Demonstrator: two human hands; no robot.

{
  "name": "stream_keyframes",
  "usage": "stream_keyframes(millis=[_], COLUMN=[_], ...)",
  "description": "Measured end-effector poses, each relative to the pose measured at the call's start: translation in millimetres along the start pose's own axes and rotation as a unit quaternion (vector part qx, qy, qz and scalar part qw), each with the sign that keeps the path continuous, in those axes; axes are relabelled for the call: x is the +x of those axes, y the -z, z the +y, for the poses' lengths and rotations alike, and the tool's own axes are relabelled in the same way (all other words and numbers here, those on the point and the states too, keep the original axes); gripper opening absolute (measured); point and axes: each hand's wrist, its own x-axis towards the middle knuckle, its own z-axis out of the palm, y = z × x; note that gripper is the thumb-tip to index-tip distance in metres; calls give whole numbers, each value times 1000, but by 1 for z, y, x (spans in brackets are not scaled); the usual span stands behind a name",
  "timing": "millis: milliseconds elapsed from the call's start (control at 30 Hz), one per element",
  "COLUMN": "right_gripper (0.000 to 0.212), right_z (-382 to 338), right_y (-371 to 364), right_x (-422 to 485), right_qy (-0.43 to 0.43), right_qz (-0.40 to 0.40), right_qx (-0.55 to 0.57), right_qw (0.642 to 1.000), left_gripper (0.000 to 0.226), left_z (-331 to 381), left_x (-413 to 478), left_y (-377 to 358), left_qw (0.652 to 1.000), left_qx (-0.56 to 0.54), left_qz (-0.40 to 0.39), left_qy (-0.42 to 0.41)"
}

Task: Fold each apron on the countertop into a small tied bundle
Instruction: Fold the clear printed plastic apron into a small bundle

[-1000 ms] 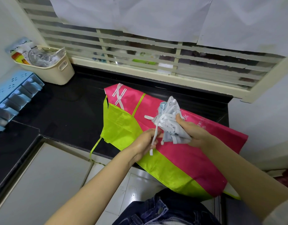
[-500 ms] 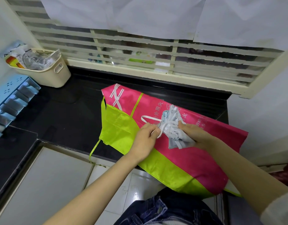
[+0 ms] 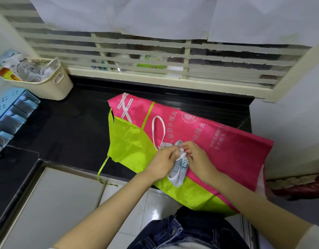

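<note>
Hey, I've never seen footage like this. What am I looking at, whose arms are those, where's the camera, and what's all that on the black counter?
There is no machine here: these are a person's two bare arms. Every picture comes from one wide-angle camera worn on that person's head, looking forward and down. The left hand and right hand both pinch a small white bundle, apparently a folded apron, with its white strap looping out. Under the hands, a pink and green apron lies spread on the black countertop, partly hanging over the front edge. A cream basket stands at the back left, and a blue rack is at the far left.
</note>
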Motion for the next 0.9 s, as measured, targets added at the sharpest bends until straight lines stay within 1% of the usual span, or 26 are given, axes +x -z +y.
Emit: stream_keyframes(millis=[100, 200, 300, 367, 433, 567, 633, 700, 800, 900], right_gripper=[28, 21, 15, 15, 19, 25, 24, 22, 23, 23], right_z=[2, 2, 0, 1, 7, 26, 37, 45, 59, 74], right_y=[6, 13, 17, 21, 24, 27, 26, 27, 26, 23], right_x=[-1, 2, 5, 6, 6, 1, -1, -1, -1, -2], right_qy=[36, 56, 71, 50, 8, -74, -110, -133, -176, -226], right_qz=[-38, -57, -51, -44, -48, -75, -75, -72, -69, -33], right_qx=[-55, -112, -141, -150, -136, -98, -84, -75, -33, 38], right_qw=[997, 991, 986, 987, 989, 990, 988, 986, 982, 973], left_gripper=[37, 25, 19, 15, 18, 21, 20, 18, 18, 13], left_z=[-7, -8, -5, -4, -1, -4, -5, -4, -2, -2], left_x=[-1, -2, 3, 7, 12, 23, 29, 35, 44, 50], left_y=[-1, -1, -2, -5, -11, -26, -38, -48, -56, -61], left_qw=[999, 999, 997, 992, 987, 978, 971, 967, 974, 979], left_qx=[11, 29, 56, 89, 118, 154, 177, 197, 173, 132], left_qz=[-31, -37, -35, -56, -74, -117, -140, -144, -142, -155], left_qy=[0, -3, -39, -72, -82, -79, -76, -69, -44, -25])
